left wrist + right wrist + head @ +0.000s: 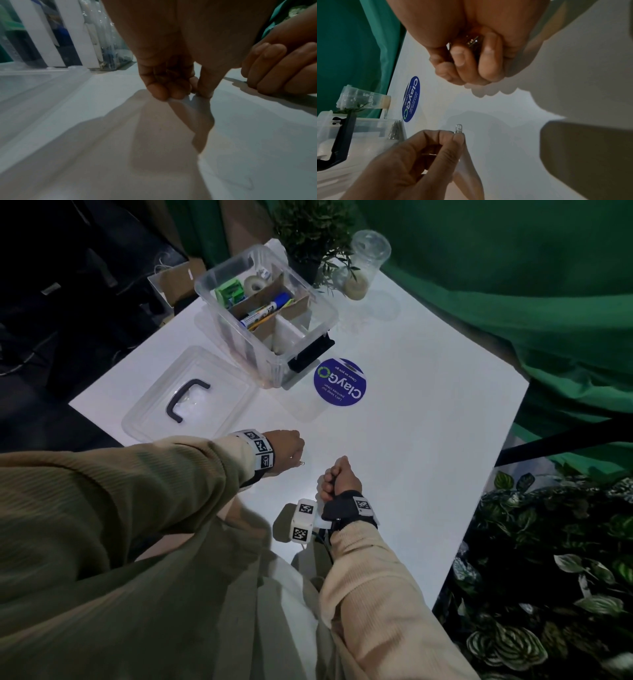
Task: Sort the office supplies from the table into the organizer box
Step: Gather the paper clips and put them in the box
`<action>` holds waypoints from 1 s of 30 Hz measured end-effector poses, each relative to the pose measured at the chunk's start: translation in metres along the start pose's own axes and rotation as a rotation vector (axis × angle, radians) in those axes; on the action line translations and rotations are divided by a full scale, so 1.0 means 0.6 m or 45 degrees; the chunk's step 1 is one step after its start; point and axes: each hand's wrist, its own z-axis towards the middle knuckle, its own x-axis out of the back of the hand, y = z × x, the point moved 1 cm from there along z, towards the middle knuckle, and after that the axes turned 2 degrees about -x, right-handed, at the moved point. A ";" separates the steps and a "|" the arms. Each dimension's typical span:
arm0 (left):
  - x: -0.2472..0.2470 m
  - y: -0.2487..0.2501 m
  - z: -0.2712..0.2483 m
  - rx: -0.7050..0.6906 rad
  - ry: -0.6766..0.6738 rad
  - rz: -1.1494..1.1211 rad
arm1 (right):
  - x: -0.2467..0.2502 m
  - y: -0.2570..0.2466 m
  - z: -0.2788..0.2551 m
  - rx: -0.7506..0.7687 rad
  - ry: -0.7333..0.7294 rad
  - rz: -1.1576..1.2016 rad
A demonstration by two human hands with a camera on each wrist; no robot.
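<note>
My left hand (pixel 298 457) hovers just above the white table (pixel 428 412) and pinches a small silver paper clip (pixel 302 463) between thumb and fingertips. From the right wrist, the clip (pixel 459 127) sticks up out of that pinch. My right hand (pixel 337 478) rests close by as a fist, curled round small shiny metal pieces (pixel 472 40) that are mostly hidden. The clear organizer box (pixel 318 302), with cardboard dividers, stands at the far left of the table. It holds markers (pixel 265 311), a tape roll (pixel 253 283) and a green item (pixel 228 291).
The box's clear lid (pixel 150 419) with a black handle lies left of my left hand. A round blue sticker (pixel 340 382) sits near the box's black latch (pixel 310 356). A plastic cup (pixel 368 261) and a potted plant (pixel 313 231) stand at the far edge. Green cloth lies to the right.
</note>
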 end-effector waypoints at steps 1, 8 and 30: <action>0.001 0.002 -0.001 0.009 -0.008 -0.005 | -0.001 -0.001 0.000 0.005 -0.013 0.009; 0.034 0.044 -0.003 0.003 0.215 -0.444 | -0.016 -0.016 0.002 0.007 -0.113 0.151; 0.173 0.013 -0.030 -0.219 0.973 -0.409 | -0.077 -0.106 -0.037 -0.013 -0.187 0.202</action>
